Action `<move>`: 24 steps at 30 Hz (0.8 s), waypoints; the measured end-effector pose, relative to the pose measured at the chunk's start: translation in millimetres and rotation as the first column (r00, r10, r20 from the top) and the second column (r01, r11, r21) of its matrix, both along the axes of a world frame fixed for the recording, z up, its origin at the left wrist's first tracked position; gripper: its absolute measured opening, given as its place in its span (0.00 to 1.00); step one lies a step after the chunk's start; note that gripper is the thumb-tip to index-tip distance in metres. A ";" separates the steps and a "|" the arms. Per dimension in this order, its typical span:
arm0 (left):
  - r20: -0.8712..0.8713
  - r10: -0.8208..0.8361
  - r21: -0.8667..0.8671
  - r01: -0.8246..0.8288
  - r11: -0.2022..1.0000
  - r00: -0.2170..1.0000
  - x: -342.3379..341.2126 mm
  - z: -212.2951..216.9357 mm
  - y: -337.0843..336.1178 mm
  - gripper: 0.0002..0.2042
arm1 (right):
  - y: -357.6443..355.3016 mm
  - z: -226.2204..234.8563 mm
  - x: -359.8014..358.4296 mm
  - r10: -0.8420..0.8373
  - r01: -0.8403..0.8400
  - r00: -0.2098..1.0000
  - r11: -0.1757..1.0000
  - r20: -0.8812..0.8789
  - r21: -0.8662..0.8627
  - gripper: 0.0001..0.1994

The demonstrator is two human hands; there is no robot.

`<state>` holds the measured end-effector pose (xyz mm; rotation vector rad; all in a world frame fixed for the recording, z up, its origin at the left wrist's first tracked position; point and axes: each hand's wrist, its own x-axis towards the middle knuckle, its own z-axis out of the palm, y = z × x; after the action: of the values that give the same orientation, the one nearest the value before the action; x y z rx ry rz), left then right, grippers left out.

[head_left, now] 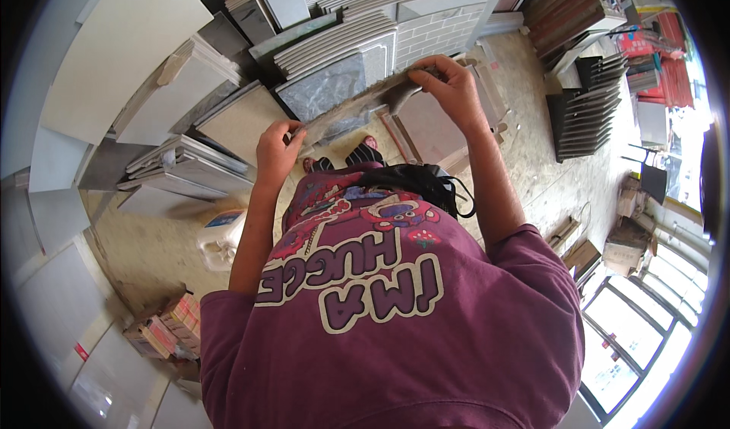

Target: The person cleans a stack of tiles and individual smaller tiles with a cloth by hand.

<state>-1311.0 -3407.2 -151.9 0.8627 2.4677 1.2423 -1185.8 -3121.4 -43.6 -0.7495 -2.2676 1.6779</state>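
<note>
Two hands, head view: left hand point(279, 149) and right hand point(449, 91) each pinch one end of a narrow grey strip point(351, 110).
Strip axis: spans from the left grip up and across to the right; both hands equally near.
Beyond the grips: marbled grey tile point(327, 88), upright.
Below the right grip: flat brownish panel point(432, 125).

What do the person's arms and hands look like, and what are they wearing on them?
The left hand and right hand have no gloves. Both forearms are bare, with no watch or bracelet showing. Higher up are loose, short, plain maroon sleeves, part of a maroon T-shirt with big outlined lettering across its front.
</note>
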 end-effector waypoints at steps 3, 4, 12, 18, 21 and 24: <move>-0.046 -0.022 -0.055 0.020 0.998 0.999 -12.3 -12.8 23.9 0.07 | 36.5 -36.5 -1.0 -0.067 0.065 0.997 0.997 0.049 0.046 0.08; -0.068 -0.032 -0.075 0.027 0.997 0.997 -18.3 -16.3 34.1 0.07 | 47.6 -47.5 -2.3 -0.091 0.088 0.994 0.995 0.058 0.055 0.08; -0.176 -0.128 -0.049 0.121 0.991 0.976 -89.7 -27.4 164.9 0.07 | 144.8 -65.8 -23.3 -0.299 0.295 0.954 0.933 -0.015 0.206 0.10; -0.204 -0.018 0.089 0.037 0.995 0.979 -119.6 -20.6 231.0 0.06 | 185.0 -60.1 -40.2 -0.398 0.462 0.877 0.852 -0.267 0.246 0.09; -0.178 0.030 0.090 -0.014 0.996 0.984 -133.2 -50.7 240.2 0.07 | 171.6 -90.6 -49.0 -0.471 0.509 0.860 0.821 -0.197 0.259 0.08; -0.046 0.149 0.058 -0.146 0.988 0.988 -149.8 -104.9 224.0 0.09 | 149.2 -153.4 -63.8 -0.474 0.476 0.878 0.849 -0.067 0.231 0.07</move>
<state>-1460.7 -3183.3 -256.8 0.7446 2.5901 1.3577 -1249.6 -2972.2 -196.9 -1.1257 -2.0041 1.1500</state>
